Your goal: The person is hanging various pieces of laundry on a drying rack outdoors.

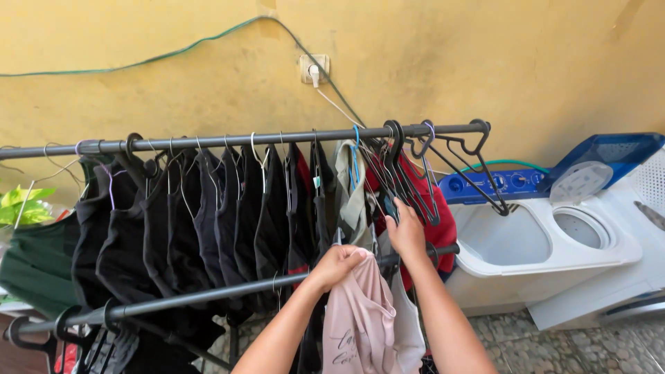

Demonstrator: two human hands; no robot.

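Observation:
My left hand [337,265] is shut on the top of a pale pink garment [358,320] that hangs down in front of me. My right hand [406,232] reaches up and grips the lower part of a bunch of empty dark hangers [415,181] hooked on the upper rail [277,138] of a clothes rack. Several black garments [208,221] hang on hangers along that rail to the left. A red garment [438,228] hangs behind my right hand.
A lower rail [194,296] crosses in front of the clothes. A white and blue twin-tub washing machine [554,242] with its lid up stands at the right. A yellow wall with a socket [314,68] and cables is behind. Green leaves [21,204] show at far left.

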